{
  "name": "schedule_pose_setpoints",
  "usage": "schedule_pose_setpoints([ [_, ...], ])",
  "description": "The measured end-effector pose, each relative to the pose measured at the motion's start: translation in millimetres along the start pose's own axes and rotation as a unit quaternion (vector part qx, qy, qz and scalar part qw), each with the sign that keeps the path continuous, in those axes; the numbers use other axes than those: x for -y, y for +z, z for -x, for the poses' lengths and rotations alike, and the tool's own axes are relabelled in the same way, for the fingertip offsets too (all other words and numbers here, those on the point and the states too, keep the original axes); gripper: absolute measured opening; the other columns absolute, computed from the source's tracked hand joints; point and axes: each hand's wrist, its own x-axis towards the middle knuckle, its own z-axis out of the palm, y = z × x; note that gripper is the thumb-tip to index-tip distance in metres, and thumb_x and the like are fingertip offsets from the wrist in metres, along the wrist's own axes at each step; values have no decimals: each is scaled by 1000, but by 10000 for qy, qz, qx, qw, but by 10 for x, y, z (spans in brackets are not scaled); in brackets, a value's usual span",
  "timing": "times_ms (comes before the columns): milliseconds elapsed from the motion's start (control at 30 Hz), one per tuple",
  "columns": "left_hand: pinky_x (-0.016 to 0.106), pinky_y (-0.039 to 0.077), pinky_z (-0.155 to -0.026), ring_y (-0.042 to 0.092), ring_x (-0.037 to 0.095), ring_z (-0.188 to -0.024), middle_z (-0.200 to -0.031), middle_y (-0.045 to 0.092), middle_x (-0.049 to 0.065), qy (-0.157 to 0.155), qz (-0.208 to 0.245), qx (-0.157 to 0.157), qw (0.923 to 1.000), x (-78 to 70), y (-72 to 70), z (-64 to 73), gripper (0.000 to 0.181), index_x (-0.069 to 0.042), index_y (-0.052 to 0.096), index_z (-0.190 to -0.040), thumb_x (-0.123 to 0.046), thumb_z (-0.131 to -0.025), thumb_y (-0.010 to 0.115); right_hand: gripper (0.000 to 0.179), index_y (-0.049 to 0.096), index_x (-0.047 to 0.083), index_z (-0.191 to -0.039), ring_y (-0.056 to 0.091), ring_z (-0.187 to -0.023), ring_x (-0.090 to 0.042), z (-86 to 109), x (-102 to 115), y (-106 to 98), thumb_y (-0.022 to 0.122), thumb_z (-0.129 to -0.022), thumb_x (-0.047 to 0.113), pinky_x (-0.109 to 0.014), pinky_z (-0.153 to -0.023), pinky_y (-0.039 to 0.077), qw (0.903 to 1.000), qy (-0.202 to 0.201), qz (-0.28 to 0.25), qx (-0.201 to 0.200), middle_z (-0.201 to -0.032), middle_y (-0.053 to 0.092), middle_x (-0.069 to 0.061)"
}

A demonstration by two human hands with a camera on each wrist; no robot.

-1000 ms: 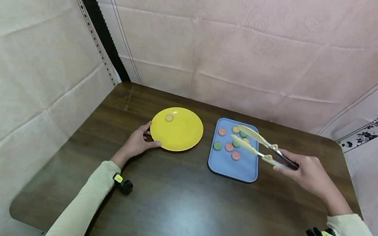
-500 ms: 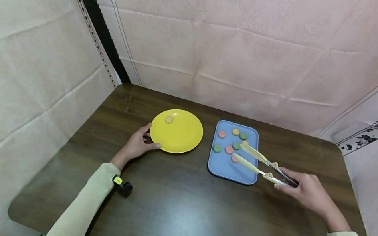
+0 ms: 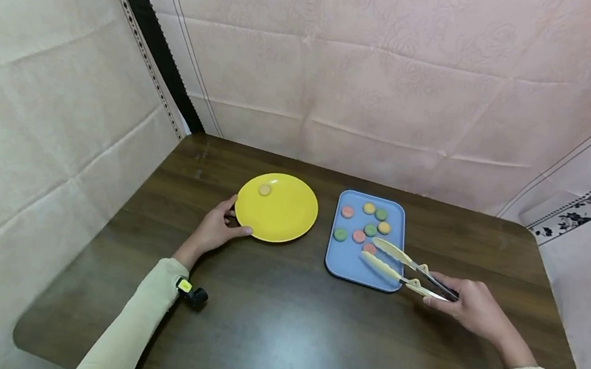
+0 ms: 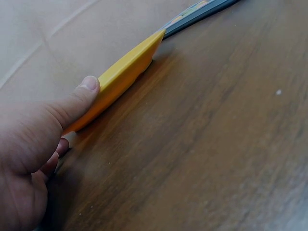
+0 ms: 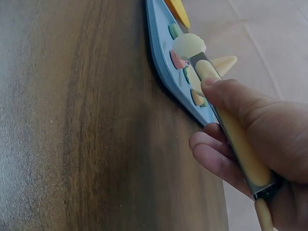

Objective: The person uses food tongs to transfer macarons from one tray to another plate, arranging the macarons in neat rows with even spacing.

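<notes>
Tongs (image 3: 420, 269): held in the right hand (image 3: 477, 306); their long axis runs leftward from that grip and somewhat away from the person, the cream tips (image 3: 378, 265) pointing left over the blue tray (image 3: 359, 270).
Right hand grip: fingers and thumb clasp the tongs near the rear end, the thumb on one arm.
Tong arms: spread apart, with a pink macaron (image 3: 369, 248) by the tips, ahead and left of the right-hand grip; contact cannot be told.
Tray: left of the right-hand grip, its longer sides running away from the person; it bears eight pink, green and yellow macarons, most beyond the tong tips.
Left hand (image 3: 214, 228) grip: pinches the rim of the yellow plate (image 3: 280, 211), thumb on the edge, other fingers lower down.
Plate: extends right of the left-hand grip and beyond it.
Pale yellow macaron (image 3: 264, 189): on the plate, right of and beyond the left-hand grip.
</notes>
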Motion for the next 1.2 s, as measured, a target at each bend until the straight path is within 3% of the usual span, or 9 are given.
schedule_pose_setpoints([
  [800,44,45,-97,47,25,-120,-150,33,11,-55,-96,-32,9999,24,15,-3,106,-10,19,-154,-46,-75,79,67,61,8,-130,43,-56,-9,-29,-33,73,67,-83,55,-23,-46,37,9998,-31,184,68,-87,62,-3],
  [1200,45,45,-97,47,25,-120,-150,33,12,0,-140,-35,9999,22,5,1,107,-9,18,-154,-47,-74,79,63,61,10,-131,46,-55,-8,-61,28,43,69,-83,50,-24,-45,39,9994,-201,-20,-265,-90,65,-5],
])
